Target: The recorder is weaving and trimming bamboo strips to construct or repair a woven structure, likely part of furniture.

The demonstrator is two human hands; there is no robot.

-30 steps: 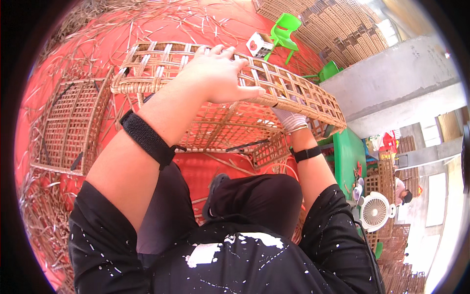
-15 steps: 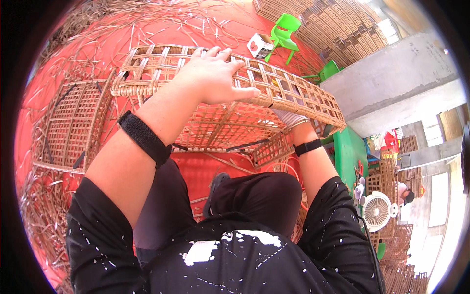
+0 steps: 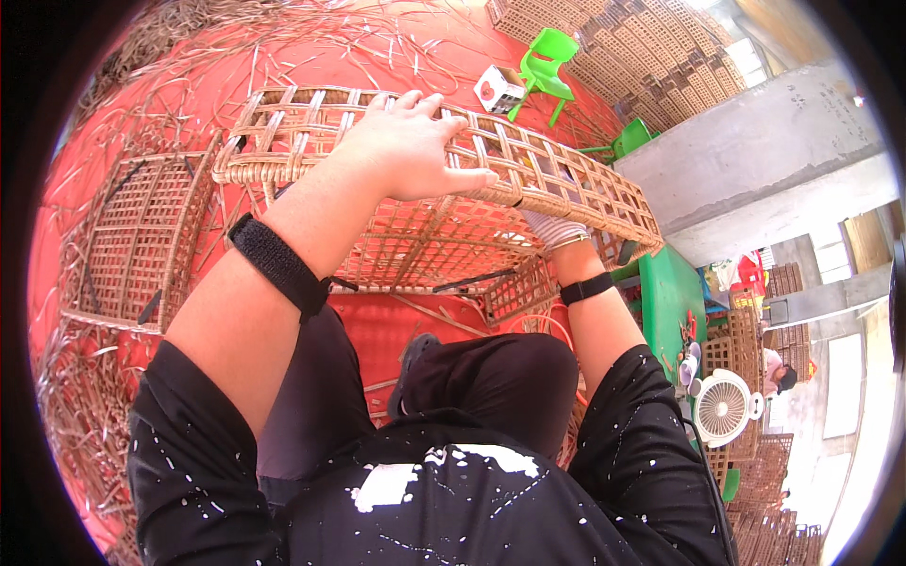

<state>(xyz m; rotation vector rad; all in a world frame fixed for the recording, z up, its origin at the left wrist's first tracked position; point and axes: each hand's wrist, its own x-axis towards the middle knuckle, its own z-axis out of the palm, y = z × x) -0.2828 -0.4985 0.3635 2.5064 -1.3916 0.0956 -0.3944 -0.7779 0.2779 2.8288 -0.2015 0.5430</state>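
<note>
- Head view: woven basket (image 3: 505, 196) at centre of frame, apparently tipped on its side.
- Left hand (image 3: 406, 156): laid flat over the basket's top, fingers spread, apart from the other hand.
- Right hand (image 3: 555, 232): gloved, partly hidden by the basket; grip cannot be told.
- Step, as judged: basket steadied by the left, inside worked on by the right.
- Next move: steady pressure from the left needed, so slipping is avoided.
</note>
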